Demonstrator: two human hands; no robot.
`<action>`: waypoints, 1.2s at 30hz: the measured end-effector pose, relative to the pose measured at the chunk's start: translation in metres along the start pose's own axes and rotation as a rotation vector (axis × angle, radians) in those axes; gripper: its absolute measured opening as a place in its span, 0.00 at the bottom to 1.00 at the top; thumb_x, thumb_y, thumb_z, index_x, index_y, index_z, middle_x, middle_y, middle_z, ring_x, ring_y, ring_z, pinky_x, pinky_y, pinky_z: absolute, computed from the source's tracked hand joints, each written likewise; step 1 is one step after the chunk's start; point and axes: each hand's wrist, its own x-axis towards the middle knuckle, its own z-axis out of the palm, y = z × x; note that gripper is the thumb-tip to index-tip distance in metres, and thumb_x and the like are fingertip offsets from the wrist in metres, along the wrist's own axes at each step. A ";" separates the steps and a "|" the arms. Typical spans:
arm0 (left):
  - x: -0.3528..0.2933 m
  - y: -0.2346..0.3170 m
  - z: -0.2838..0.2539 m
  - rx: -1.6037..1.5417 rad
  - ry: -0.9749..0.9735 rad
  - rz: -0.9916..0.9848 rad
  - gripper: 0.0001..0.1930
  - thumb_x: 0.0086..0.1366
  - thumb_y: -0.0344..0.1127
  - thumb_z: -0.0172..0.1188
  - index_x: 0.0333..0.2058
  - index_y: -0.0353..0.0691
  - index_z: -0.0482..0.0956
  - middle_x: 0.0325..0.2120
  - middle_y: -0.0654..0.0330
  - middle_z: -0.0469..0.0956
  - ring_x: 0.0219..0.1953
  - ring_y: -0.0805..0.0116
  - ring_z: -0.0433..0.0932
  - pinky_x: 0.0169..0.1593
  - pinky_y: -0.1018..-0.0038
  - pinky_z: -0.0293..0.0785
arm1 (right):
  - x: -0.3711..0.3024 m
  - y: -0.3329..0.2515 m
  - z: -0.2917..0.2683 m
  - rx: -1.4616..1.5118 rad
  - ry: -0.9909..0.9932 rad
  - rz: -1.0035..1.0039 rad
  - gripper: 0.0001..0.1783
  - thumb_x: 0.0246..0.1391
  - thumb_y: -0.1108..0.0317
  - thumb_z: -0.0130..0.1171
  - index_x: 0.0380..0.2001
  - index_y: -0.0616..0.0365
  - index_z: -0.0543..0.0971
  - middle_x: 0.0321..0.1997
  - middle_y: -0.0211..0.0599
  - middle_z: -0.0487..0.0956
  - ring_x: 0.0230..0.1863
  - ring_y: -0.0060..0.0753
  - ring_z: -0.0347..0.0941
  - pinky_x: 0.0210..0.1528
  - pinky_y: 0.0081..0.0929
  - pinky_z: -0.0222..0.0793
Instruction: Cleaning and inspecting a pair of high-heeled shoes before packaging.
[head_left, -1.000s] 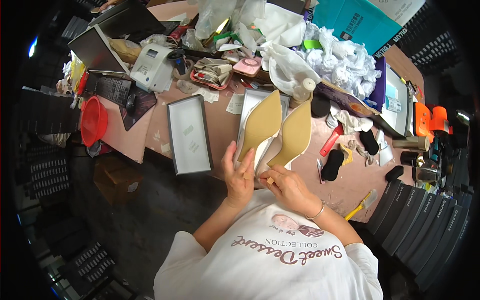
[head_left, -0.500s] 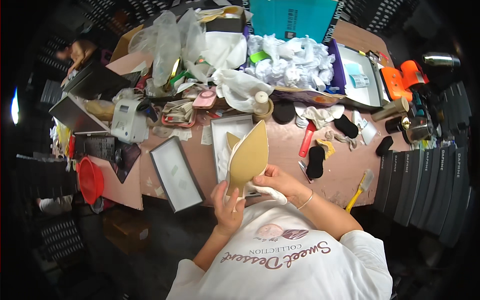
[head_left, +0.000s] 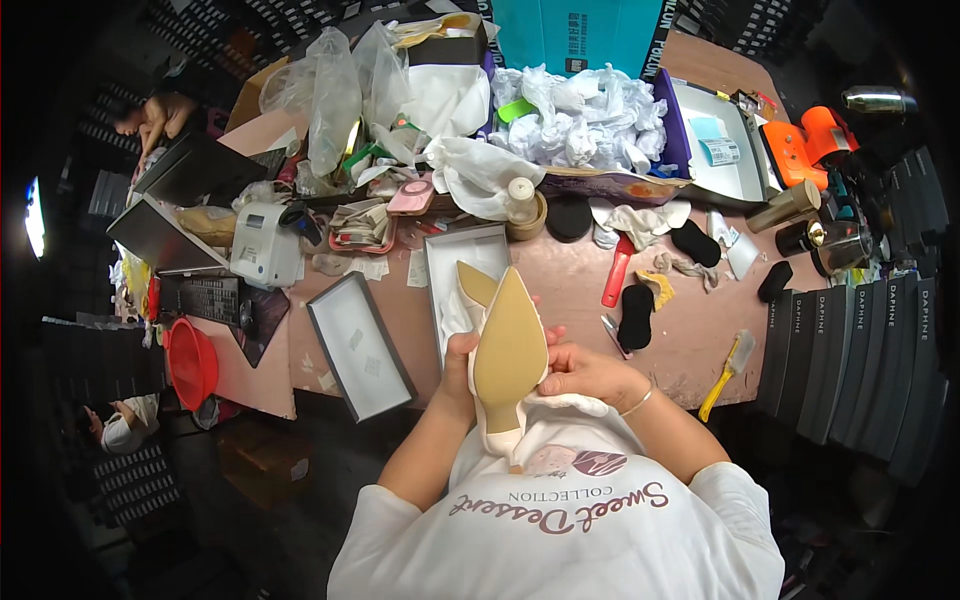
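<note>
A pointed high-heeled shoe (head_left: 508, 355) with a tan sole and pale upper is held sole up in front of my chest, its toe away from me and its heel toward me. My left hand (head_left: 458, 378) grips its left side, fingers mostly hidden behind it. Closed on the right edge is my right hand (head_left: 590, 374), thumb near the sole. A white cloth (head_left: 572, 403) bunches under my right hand; whether the fingers pinch it I cannot tell. Just beyond, a second tan-soled shoe (head_left: 477, 284) lies in an open shoebox (head_left: 465, 243), partly covered by the held one.
A grey-edged box lid (head_left: 360, 345) lies left of the shoebox. To the right are a red-handled tool (head_left: 618, 272), black pads (head_left: 635, 318) and a yellow-handled brush (head_left: 727, 375). Crumpled white paper (head_left: 580, 115) fills a carton behind. Stacked dark boxes (head_left: 850, 360) stand at right.
The held shoe has come lower and closer to me, its heel now showing. My left hand has shifted from the heel end up to the shoe's left side.
</note>
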 end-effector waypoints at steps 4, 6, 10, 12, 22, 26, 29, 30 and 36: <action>-0.001 0.002 -0.013 -0.015 0.043 0.035 0.44 0.55 0.58 0.51 0.68 0.46 0.53 0.52 0.47 0.72 0.56 0.48 0.72 0.60 0.60 0.69 | -0.028 -0.022 0.008 -0.154 0.375 -0.250 0.15 0.58 0.70 0.62 0.48 0.60 0.77 0.36 0.24 0.75 0.38 0.14 0.70 0.41 0.16 0.68; 0.000 0.001 -0.011 -0.019 0.049 0.065 0.43 0.56 0.59 0.50 0.67 0.48 0.54 0.51 0.48 0.73 0.56 0.51 0.72 0.59 0.61 0.70 | -0.034 -0.020 0.013 -0.244 0.555 -0.426 0.15 0.57 0.71 0.62 0.47 0.60 0.76 0.37 0.25 0.73 0.37 0.14 0.69 0.40 0.16 0.67; 0.004 -0.010 0.000 0.004 0.222 0.198 0.42 0.59 0.61 0.45 0.66 0.41 0.54 0.47 0.45 0.73 0.47 0.52 0.77 0.52 0.59 0.75 | -0.015 -0.037 0.050 -1.140 0.685 -0.837 0.13 0.52 0.72 0.66 0.41 0.59 0.79 0.39 0.37 0.74 0.35 0.26 0.73 0.37 0.22 0.71; -0.007 -0.021 -0.004 0.088 0.180 0.244 0.41 0.60 0.61 0.44 0.66 0.43 0.53 0.49 0.49 0.72 0.50 0.57 0.74 0.54 0.63 0.72 | -0.011 -0.024 0.058 -1.246 0.659 -0.820 0.12 0.48 0.72 0.68 0.39 0.55 0.81 0.37 0.38 0.74 0.33 0.34 0.75 0.36 0.26 0.74; -0.030 -0.041 -0.012 0.116 0.256 0.238 0.40 0.60 0.63 0.41 0.63 0.39 0.58 0.49 0.54 0.72 0.48 0.64 0.74 0.49 0.71 0.72 | 0.005 -0.036 0.059 -1.261 0.600 -0.705 0.06 0.51 0.74 0.64 0.33 0.58 0.79 0.31 0.40 0.74 0.29 0.41 0.75 0.31 0.33 0.72; -0.025 -0.041 -0.007 0.100 0.266 0.271 0.39 0.61 0.63 0.41 0.63 0.39 0.59 0.47 0.55 0.73 0.47 0.64 0.74 0.51 0.69 0.72 | -0.011 -0.021 0.062 -1.251 0.551 -0.705 0.06 0.52 0.75 0.62 0.35 0.59 0.77 0.31 0.41 0.73 0.29 0.43 0.74 0.30 0.35 0.71; -0.025 -0.040 -0.001 0.128 0.360 0.187 0.39 0.61 0.62 0.42 0.64 0.41 0.57 0.46 0.55 0.72 0.45 0.65 0.74 0.48 0.71 0.72 | 0.012 -0.043 0.049 -1.315 0.591 -0.729 0.08 0.51 0.74 0.63 0.35 0.59 0.77 0.30 0.41 0.73 0.29 0.42 0.75 0.30 0.35 0.72; -0.021 -0.038 -0.001 0.120 0.322 0.194 0.39 0.61 0.62 0.41 0.64 0.41 0.57 0.47 0.56 0.72 0.46 0.66 0.74 0.48 0.71 0.72 | 0.006 -0.041 0.051 -1.291 0.606 -0.740 0.07 0.51 0.74 0.63 0.35 0.58 0.76 0.30 0.40 0.72 0.28 0.42 0.74 0.29 0.35 0.71; -0.019 -0.039 -0.003 0.092 0.284 0.177 0.39 0.61 0.62 0.43 0.65 0.43 0.56 0.49 0.58 0.70 0.48 0.67 0.72 0.50 0.71 0.71 | 0.002 -0.040 0.048 -1.319 0.627 -0.767 0.08 0.51 0.74 0.64 0.35 0.60 0.77 0.29 0.39 0.73 0.26 0.41 0.74 0.28 0.34 0.70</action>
